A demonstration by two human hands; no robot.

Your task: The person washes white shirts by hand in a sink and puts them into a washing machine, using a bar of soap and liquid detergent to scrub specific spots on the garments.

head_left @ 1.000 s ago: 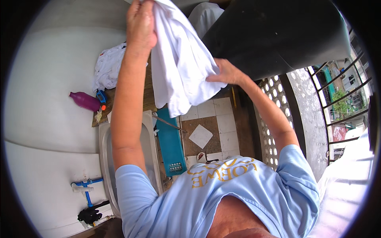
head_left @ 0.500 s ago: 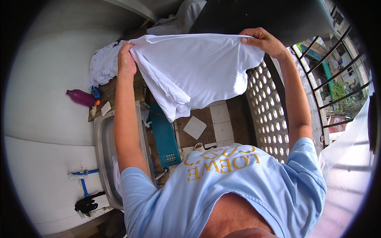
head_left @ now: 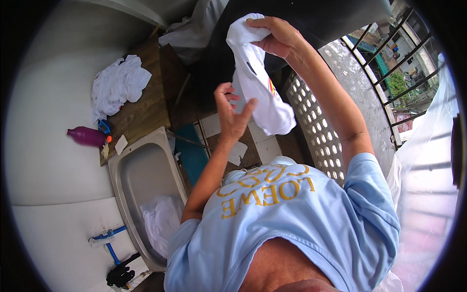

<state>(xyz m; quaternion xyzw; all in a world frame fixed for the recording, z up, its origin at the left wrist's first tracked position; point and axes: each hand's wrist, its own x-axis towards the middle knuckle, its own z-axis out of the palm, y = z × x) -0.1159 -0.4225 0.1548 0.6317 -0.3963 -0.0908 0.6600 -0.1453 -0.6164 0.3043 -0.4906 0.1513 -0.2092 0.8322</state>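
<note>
A white shirt (head_left: 266, 104) hangs bunched and narrow in front of me, with a small dark tag and a bit of red and yellow print showing. Its upper end is pinched between the thumb and fingers of my right hand (head_left: 281, 40). Beside the hanging cloth, lower and to the left, my left hand (head_left: 232, 113) has its fingers spread and grips nothing. Whether its fingertips brush the cloth I cannot tell.
At left is a steel sink (head_left: 141, 175) with white cloth (head_left: 160, 224) in it. A wooden board (head_left: 151, 97) bears a white cloth pile (head_left: 120, 86), near a purple bottle (head_left: 86, 136). A perforated block wall (head_left: 314, 126) and window bars (head_left: 384, 58) stand at right.
The shirt was stretched wide between both hands; now it hangs folded from the right hand. My left hand has let go and come down to the right. The view has shifted, showing more of the sink.
</note>
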